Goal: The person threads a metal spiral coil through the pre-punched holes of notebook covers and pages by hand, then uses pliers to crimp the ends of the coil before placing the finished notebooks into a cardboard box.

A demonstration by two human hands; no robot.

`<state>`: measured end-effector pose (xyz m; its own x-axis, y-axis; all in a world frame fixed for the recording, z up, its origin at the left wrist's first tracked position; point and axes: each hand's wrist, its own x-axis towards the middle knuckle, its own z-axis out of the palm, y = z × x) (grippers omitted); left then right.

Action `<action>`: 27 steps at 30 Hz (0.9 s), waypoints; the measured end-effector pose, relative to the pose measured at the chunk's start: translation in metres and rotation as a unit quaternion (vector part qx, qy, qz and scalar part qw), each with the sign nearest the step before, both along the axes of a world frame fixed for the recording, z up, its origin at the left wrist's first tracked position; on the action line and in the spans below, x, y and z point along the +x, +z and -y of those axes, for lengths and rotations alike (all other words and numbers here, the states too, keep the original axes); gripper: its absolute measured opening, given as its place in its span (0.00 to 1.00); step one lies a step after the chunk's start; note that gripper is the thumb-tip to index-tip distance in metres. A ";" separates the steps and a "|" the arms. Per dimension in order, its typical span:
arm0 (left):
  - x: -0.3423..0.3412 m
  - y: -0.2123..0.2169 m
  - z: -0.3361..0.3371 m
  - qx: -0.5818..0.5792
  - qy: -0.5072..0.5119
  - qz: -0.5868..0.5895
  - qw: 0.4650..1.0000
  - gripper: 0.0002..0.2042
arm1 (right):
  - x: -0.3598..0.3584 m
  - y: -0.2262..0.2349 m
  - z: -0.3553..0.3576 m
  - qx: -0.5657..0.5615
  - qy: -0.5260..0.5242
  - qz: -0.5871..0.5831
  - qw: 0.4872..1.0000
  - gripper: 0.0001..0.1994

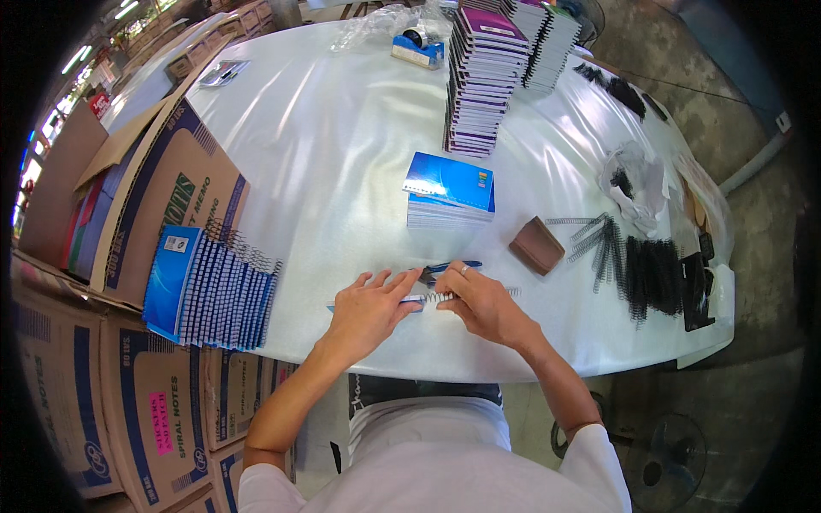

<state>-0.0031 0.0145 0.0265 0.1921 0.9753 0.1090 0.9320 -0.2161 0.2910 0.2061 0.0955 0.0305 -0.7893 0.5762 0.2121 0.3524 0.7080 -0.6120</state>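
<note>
Here | left hand (374,308) over flat notebook (416,299) | right hand (481,301) pinching helical coil (434,297)

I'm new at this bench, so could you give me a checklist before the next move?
1. Left hand on the blue notebook: ok.
2. Right hand on the spiral coil: ok.
3. Coil wholly within the notebook: not ok, it extends out rightward.
4. Coil through the holes: cannot tell, the edge is partly hidden.
5. Pliers close by: ok, just beyond both hands.
6. Spare coils available: ok, at right.
</note>
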 end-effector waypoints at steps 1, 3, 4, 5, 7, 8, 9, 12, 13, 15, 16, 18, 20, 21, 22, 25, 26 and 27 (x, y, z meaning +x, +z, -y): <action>0.001 -0.001 0.000 0.010 -0.003 0.015 1.000 0.25 | -0.001 -0.001 0.002 0.048 0.000 0.001 0.999 0.08; 0.003 -0.003 0.000 0.023 -0.012 0.034 0.999 0.25 | -0.002 -0.002 0.004 0.052 0.007 0.017 0.998 0.07; 0.004 -0.006 0.000 0.026 -0.018 0.037 0.999 0.25 | -0.002 -0.002 0.005 0.054 0.011 0.024 0.998 0.07; 0.005 -0.006 0.000 0.029 -0.025 0.039 0.999 0.25 | -0.005 0.000 0.006 0.047 -0.001 0.012 0.999 0.07; 0.009 0.000 -0.001 0.021 -0.026 0.047 0.998 0.25 | -0.010 0.006 0.010 0.032 -0.027 -0.013 0.999 0.07; 0.013 0.003 -0.002 0.019 -0.031 0.053 0.998 0.25 | -0.008 0.006 0.010 0.009 -0.008 0.039 0.999 0.07; 0.012 0.006 -0.002 -0.016 -0.044 0.022 0.999 0.25 | -0.005 0.005 0.010 -0.015 0.010 0.090 0.996 0.08; 0.007 0.014 0.000 -0.110 -0.077 -0.056 0.989 0.26 | 0.012 0.003 -0.005 -0.066 0.023 0.072 0.995 0.08; 0.008 0.017 0.000 -0.135 -0.083 -0.071 0.985 0.26 | 0.024 0.002 -0.016 -0.079 0.022 0.037 0.996 0.08; 0.007 0.013 0.002 -0.123 -0.090 -0.069 0.986 0.27 | 0.068 0.000 -0.055 0.067 -0.071 0.095 0.991 0.14; 0.004 0.002 0.004 -0.085 -0.090 -0.048 0.991 0.28 | 0.077 0.007 -0.068 0.091 -0.107 0.167 0.976 0.17; 0.005 -0.002 0.002 -0.012 -0.103 -0.060 0.993 0.29 | 0.100 0.009 -0.089 0.138 -0.120 0.266 0.947 0.21; 0.008 0.001 -0.002 0.053 -0.117 -0.114 0.985 0.31 | 0.115 -0.003 -0.110 0.181 -0.059 0.328 0.925 0.24; 0.008 0.004 -0.003 -0.015 -0.133 -0.106 0.985 0.31 | 0.120 -0.001 -0.117 0.166 -0.040 0.334 0.927 0.23; 0.009 0.010 -0.006 -0.083 -0.148 -0.096 0.981 0.32 | 0.126 0.002 -0.124 0.151 -0.022 0.341 0.928 0.23; 0.001 0.004 0.000 -0.027 -0.151 -0.078 0.985 0.35 | 0.106 0.036 -0.120 -0.049 -0.011 0.343 0.938 0.25; -0.002 0.001 0.001 0.038 -0.151 -0.073 0.985 0.37 | 0.099 0.045 -0.118 -0.141 -0.021 0.340 0.929 0.27; -0.007 0.000 0.001 0.055 -0.117 -0.084 0.988 0.39 | 0.093 0.044 -0.117 -0.199 0.053 0.236 0.950 0.27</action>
